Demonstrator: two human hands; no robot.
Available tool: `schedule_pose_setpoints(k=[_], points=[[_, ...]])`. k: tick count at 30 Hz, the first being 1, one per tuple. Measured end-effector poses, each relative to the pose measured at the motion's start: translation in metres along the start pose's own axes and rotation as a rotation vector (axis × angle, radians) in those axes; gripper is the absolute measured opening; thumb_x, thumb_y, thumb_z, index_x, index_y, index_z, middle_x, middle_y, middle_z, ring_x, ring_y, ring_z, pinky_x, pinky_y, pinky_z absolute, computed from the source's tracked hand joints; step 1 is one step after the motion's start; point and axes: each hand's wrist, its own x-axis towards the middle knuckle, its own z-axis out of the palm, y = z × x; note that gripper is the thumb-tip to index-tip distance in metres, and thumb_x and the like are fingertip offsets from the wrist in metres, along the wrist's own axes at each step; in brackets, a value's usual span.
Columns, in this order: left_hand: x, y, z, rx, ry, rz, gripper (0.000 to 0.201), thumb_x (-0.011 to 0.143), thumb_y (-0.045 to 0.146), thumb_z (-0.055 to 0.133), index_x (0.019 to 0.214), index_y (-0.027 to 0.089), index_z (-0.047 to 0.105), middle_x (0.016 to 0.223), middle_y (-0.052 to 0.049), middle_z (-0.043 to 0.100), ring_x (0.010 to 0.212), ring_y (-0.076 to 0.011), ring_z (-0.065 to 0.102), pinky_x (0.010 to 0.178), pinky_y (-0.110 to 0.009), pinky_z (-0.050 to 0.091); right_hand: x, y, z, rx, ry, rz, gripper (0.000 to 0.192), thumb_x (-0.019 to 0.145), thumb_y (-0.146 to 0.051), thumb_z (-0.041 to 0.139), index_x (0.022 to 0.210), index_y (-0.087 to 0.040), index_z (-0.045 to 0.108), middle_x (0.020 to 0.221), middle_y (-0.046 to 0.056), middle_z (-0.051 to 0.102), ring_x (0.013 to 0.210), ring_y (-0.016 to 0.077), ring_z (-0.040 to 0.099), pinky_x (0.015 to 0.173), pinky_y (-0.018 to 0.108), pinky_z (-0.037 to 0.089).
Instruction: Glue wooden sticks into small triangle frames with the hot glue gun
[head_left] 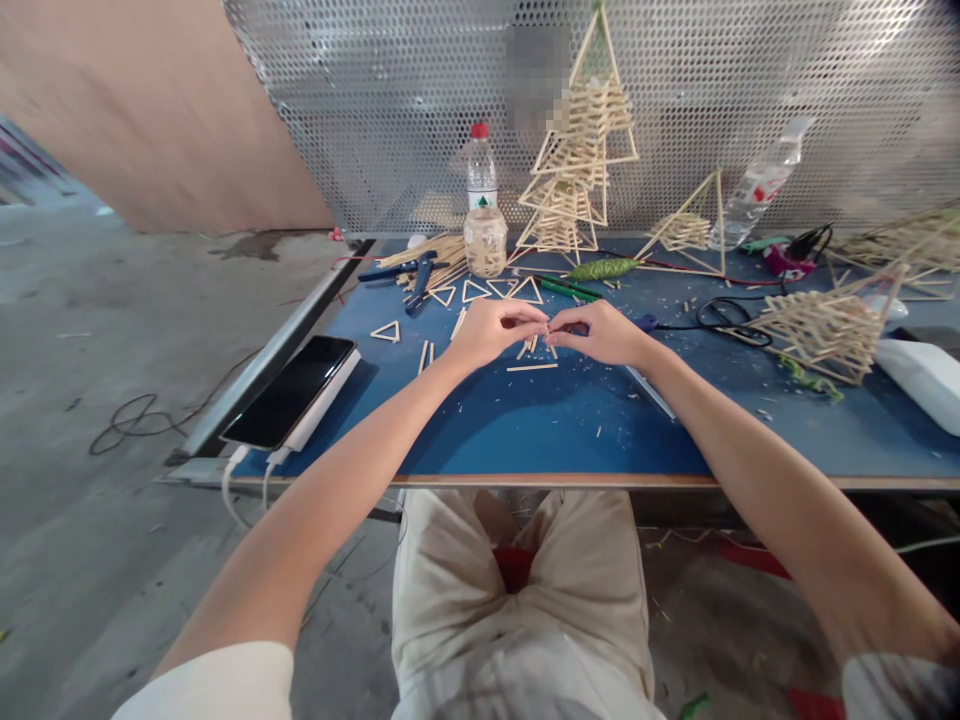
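Note:
Above the blue tabletop, my left hand (493,330) and my right hand (601,332) meet fingertip to fingertip. Both are closed in a pinch at the upper ends of thin wooden sticks (553,349), which slant down below the fingers. The fingers partly hide where the sticks join. A loose stick (532,367) lies flat just in front of them. Two more short sticks (426,356) rest left of my left hand. Behind the hands is a row of small stick triangles (475,291), and another stick triangle (386,331) lies farther left.
Blue-handled pliers (421,277) and a stick bundle lie at back left, near a jar of sticks (485,243) and a bottle (481,170). A tall stick tower (574,150) stands behind. A phone (296,390) is at left; stick frames (825,330) and a black cable (731,318) are right.

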Motion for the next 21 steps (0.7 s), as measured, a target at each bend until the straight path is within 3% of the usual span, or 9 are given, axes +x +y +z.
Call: schedule_pose_setpoints(k=[7,13,15,19,21], points=[[-0.0017,0.0032,0.0039,-0.028,0.019,-0.012,0.038,0.091,0.061,0.088,0.102,0.025,0.092,0.096,-0.008,0.09,0.084,-0.0222,0.085,0.081,-0.033,0.068,-0.0009,-0.0001,-0.0002,0.01,0.004,0.01,0.033,0.097,-0.056,0.074,0.096,-0.027,0.089,0.088,0.003,0.085,0.075,0.0211,0.072,0.071,0.036,0.052],[-0.0001,0.0036,0.0008,0.138,0.008,0.136,0.03,0.101,0.055,0.08,0.102,0.028,0.092,0.102,-0.007,0.09,0.089,-0.0224,0.085,0.081,-0.033,0.065,-0.0005,0.0016,-0.0002,0.012,0.011,0.002,0.027,0.097,-0.053,0.075,0.096,-0.031,0.09,0.093,0.002,0.087,0.081,0.0234,0.077,0.077,0.039,0.057],[0.0007,0.0022,-0.0003,0.178,-0.01,0.172,0.031,0.1,0.055,0.08,0.11,0.028,0.092,0.105,-0.007,0.09,0.089,-0.0222,0.084,0.083,-0.034,0.066,0.0,0.0029,-0.0003,0.01,0.009,-0.004,0.025,0.097,-0.051,0.075,0.097,-0.031,0.09,0.094,0.002,0.088,0.082,0.024,0.077,0.079,0.039,0.058],[0.0007,0.0018,-0.0005,0.128,-0.051,0.143,0.059,0.095,0.057,0.084,0.145,0.025,0.079,0.108,-0.007,0.09,0.08,-0.0196,0.082,0.081,-0.034,0.068,0.0006,0.0029,-0.0011,-0.005,-0.004,-0.016,0.025,0.097,-0.049,0.074,0.093,-0.03,0.089,0.092,0.002,0.088,0.08,0.0242,0.077,0.079,0.039,0.058],[0.0001,0.0043,-0.0007,0.138,-0.025,0.121,0.052,0.096,0.053,0.08,0.14,0.024,0.082,0.108,-0.007,0.09,0.081,-0.0197,0.083,0.081,-0.033,0.068,0.0005,0.0015,-0.0016,-0.002,-0.006,-0.018,0.026,0.097,-0.05,0.074,0.092,-0.03,0.089,0.091,0.002,0.087,0.081,0.0248,0.078,0.081,0.04,0.058]])
